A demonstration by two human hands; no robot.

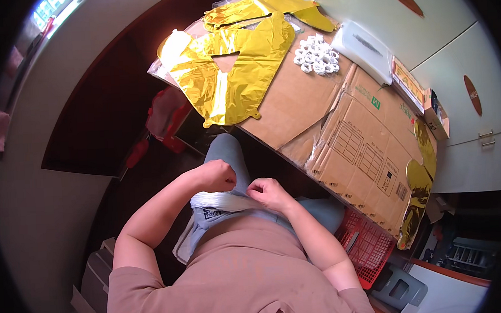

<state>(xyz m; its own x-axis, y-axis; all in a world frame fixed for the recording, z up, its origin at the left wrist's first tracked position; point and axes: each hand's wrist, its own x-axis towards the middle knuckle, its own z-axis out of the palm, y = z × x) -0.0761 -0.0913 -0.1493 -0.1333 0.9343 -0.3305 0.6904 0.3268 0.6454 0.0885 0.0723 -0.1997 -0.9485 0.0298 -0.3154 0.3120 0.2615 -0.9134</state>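
Observation:
A bundle of thin white strands lies across my lap, over grey-blue clothing. My left hand is closed in a fist just above the bundle's left part; whatever it may hold is too small to see. Beside the bundle's right end, my right hand is closed, with its thumb and fingers pinched together. Any thin strand between its fingertips cannot be made out. Ahead, on the cardboard-covered table, lies a flat gold foil balloon with a hole in its middle. A cluster of small white looped bundles sits to its right.
Flattened cardboard covers the table in front of me. More gold foil hangs at its right edge. A white plastic-wrapped pack and small boxes stand along the cabinets. A red basket is below, at right.

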